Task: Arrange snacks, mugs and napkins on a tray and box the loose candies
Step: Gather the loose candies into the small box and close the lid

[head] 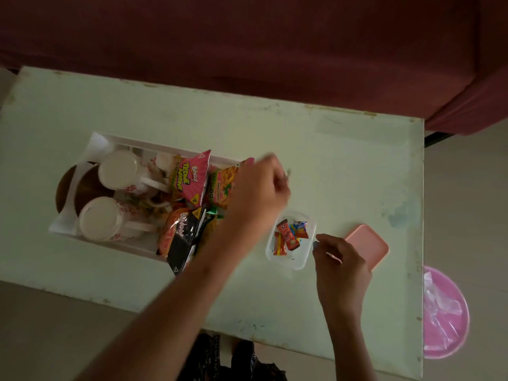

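Note:
A white tray (90, 149) on the left of the table holds two white flowered mugs (121, 171) and several snack packets, among them a pink one (192, 177) and a black-and-orange one (181, 237). A clear plastic box (298, 262) beside the tray holds a few wrapped candies (288, 237). My left hand (258, 188), blurred, hovers just beyond the box with its fingers closed on a small greenish candy (288, 171). Touching the box's right edge is my right hand (341, 259), fingers loosely curled and empty. The pink lid (371, 240) lies partly under that hand.
Brown round plates (66, 188) stick out under the tray's left end. A dark red sofa (247, 50) runs along the far side of the pale green table (330, 147). A pink bin with a plastic liner (445, 312) stands on the floor at the right.

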`<action>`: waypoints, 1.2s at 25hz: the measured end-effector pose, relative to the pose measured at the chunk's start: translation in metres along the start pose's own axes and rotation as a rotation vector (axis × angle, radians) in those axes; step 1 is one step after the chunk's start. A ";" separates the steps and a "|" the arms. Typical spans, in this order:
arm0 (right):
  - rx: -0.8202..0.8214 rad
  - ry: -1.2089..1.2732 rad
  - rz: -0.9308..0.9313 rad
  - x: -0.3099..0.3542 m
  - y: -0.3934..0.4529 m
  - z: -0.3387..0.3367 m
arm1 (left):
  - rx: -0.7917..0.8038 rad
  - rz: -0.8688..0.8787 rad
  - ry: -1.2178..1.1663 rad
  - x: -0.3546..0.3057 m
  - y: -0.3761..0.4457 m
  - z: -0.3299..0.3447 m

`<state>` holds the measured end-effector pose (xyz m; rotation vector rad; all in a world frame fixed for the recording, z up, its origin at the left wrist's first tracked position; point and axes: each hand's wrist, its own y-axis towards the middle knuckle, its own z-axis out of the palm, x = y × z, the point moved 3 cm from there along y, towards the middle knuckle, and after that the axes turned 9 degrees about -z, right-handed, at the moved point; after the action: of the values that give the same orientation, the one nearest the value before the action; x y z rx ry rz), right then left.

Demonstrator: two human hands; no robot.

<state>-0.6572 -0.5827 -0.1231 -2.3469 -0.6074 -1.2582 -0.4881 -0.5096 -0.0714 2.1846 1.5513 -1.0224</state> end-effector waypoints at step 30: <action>0.149 -0.300 0.118 -0.027 -0.038 0.005 | 0.159 -0.494 -0.310 0.086 -0.142 0.071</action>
<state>-0.6881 -0.5532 -0.1428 -2.4224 -0.6209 -0.7876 -0.6291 -0.4342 -0.1563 1.6478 1.9493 -1.5899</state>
